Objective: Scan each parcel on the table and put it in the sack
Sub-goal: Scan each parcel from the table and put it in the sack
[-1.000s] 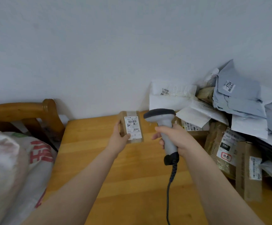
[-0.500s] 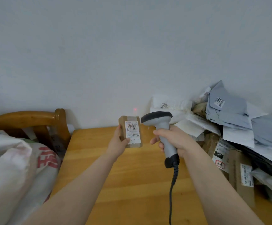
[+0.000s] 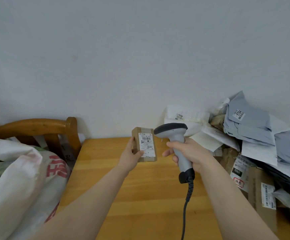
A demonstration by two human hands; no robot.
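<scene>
Brown parcel [image 3: 144, 144], grey scanner [image 3: 174, 141], white sack [image 3: 24, 179] with red print.

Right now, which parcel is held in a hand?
The small brown box, gripped by the left hand beside the scanner; the other parcels lie piled on the table at the right.

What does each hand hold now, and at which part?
The left hand grips the small brown parcel by its lower left edge; the right hand grips the scanner by its handle.
</scene>
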